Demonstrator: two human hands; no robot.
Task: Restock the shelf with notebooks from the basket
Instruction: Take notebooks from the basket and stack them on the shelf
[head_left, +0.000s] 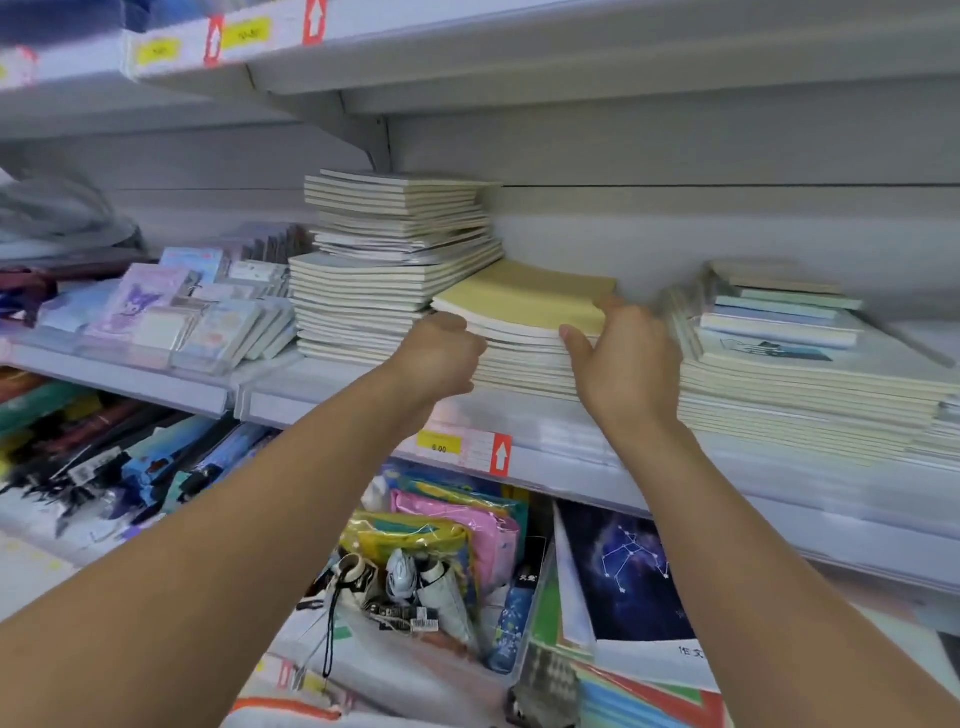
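Squaring a low stack of yellow-covered notebooks (524, 317) on the shelf (597, 441) at frame centre looks like the step in hand; next, probably nudging it flush between the neighbouring piles. The left hand (441, 358) is curled at the stack's left corner, its grip hidden. The right hand (621, 358), fingers straight, presses the right edge. No basket shows.

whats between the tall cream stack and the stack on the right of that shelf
In the head view, a lower stack of cream notebooks topped by a pale yellow one, with the left hand and right hand at its sides.
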